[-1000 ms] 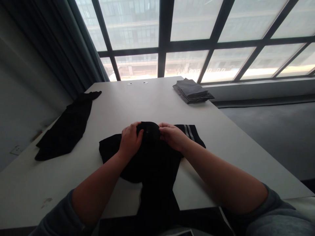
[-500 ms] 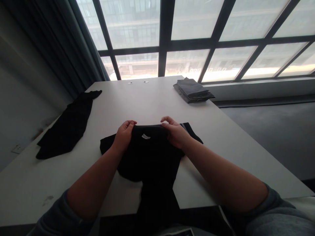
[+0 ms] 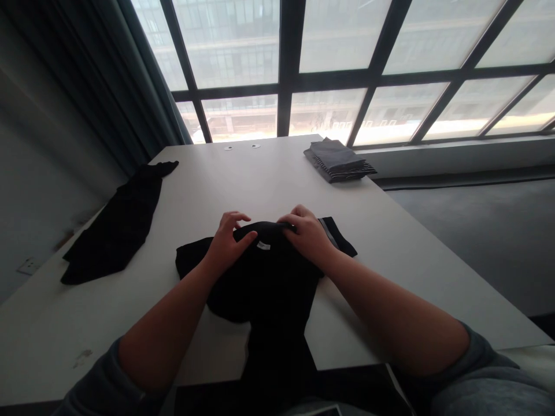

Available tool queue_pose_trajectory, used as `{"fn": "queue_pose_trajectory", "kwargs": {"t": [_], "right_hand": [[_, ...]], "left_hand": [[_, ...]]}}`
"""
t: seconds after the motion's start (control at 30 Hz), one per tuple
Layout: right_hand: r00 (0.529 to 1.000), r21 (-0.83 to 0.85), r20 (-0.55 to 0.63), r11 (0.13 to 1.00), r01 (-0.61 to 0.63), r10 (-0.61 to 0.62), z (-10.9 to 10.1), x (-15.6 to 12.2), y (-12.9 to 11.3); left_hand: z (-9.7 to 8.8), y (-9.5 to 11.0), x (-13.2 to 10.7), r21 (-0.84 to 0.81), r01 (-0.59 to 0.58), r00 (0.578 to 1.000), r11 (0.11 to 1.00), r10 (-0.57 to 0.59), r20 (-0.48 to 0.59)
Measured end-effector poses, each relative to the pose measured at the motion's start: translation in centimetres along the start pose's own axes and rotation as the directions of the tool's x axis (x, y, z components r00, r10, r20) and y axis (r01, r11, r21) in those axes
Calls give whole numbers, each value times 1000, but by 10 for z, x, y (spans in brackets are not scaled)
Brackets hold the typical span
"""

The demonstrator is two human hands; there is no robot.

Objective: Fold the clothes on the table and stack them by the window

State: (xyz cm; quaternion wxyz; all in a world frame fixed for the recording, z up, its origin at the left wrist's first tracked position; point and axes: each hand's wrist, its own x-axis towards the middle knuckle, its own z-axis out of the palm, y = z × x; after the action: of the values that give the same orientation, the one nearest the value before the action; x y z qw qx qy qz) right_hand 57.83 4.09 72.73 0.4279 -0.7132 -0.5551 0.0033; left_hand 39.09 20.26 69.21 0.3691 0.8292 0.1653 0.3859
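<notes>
A black garment (image 3: 269, 283) lies spread on the table, its near part hanging over the front edge. A small white label (image 3: 263, 246) shows just inside its far edge, and a grey stripe marks its right side. My left hand (image 3: 226, 242) is at the left end of that edge, thumb and fingers apart, with cloth showing between them. At the right end my right hand (image 3: 307, 232) is closed on the edge, its fingertips partly hidden by cloth. Between the hands the edge bows up slightly. Whether the garment is a top or trousers I cannot tell.
Another black garment (image 3: 119, 225) lies along the left side of the white table (image 3: 243, 179). A folded stack of grey and striped cloth (image 3: 340, 160) sits at the far right edge. Beyond are windows and a dark curtain (image 3: 99, 69).
My left hand has loosened its pinch and moved slightly right, fingers spreading. The garment's far edge, straight before, now bows upward, and the label has shifted a little right.
</notes>
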Motion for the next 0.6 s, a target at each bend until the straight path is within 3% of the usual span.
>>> {"fn": "queue_pose_trajectory", "kwargs": {"t": [0.1,0.23,0.33,0.53,0.6], "right_hand": [[998,85,52,995,-45,41,-2,0,-1],[990,223,61,965,-137,126,-1,1,-5],[979,293,86,935,-200,183,1,1,-6],[932,488,190,794,-362,308,2,-2,-7],[925,523,198,763,-380,325,1,-1,-7]], "left_hand": [[1,1,-3,349,-203,979,915,196,57],[4,5,-7,509,-292,956,810,238,169],[5,7,-7,540,-269,963,798,215,162],[-1,3,-2,544,-83,994,835,107,-12],[-2,0,-1,521,-58,997,851,75,-11]]}}
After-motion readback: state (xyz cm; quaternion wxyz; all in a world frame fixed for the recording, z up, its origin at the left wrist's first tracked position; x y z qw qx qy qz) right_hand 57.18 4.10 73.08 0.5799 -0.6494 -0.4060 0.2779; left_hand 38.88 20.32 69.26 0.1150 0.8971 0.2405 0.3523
